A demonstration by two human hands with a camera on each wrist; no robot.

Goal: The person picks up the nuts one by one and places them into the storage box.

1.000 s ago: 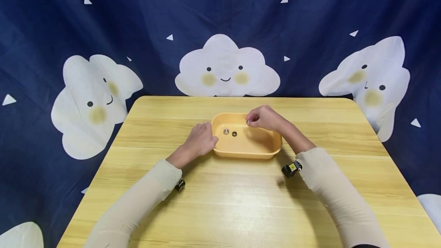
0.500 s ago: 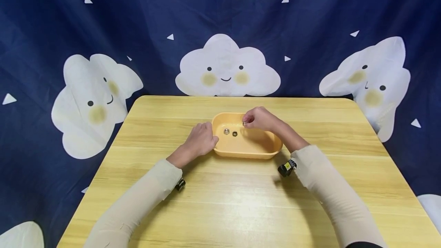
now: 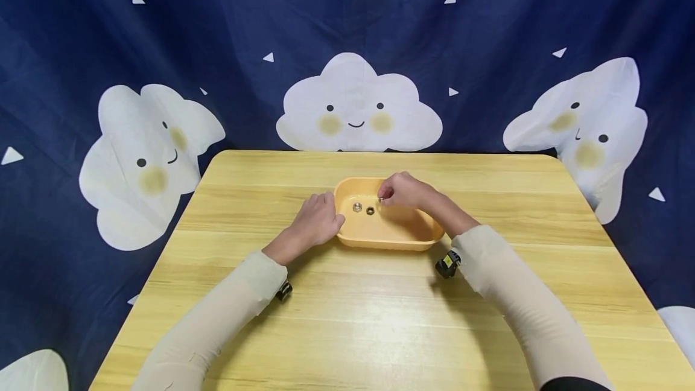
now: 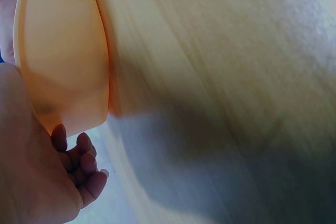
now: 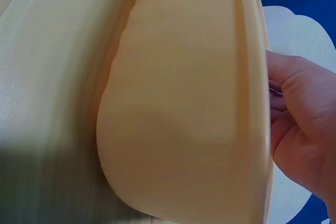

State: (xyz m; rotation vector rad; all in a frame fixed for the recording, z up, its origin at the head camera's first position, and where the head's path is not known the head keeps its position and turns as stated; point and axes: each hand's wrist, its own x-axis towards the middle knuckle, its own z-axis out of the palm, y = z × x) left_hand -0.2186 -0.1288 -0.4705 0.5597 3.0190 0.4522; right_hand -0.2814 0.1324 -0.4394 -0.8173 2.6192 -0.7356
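Note:
A shallow yellow-orange plastic tray (image 3: 391, 244) with rounded corners stands on the table. My left hand (image 3: 317, 219) grips its left end, thumb over the rim and the other fingers curled at the outer wall, as the left wrist view shows. Over the tray's back right part, my right hand (image 3: 404, 190) pinches a small shiny metal nut (image 3: 381, 200) between thumb and fingertips. Two more nuts lie on the tray floor: a silver nut (image 3: 357, 207) and a darker nut (image 3: 370, 210) beside it. In the right wrist view the tray wall (image 5: 178, 87) hides the pinching fingertips.
The light wood-grain table (image 3: 358, 318) extends around the tray on all sides. Behind it hangs a dark blue curtain (image 3: 244, 17) with white clouds. A small black camera (image 3: 447, 264) is strapped at the right wrist, near the tray's front right corner.
My right hand has moved left and slightly toward me with the pinched nut, lowering toward the two lying nuts. The left hand and the tray have stayed in place.

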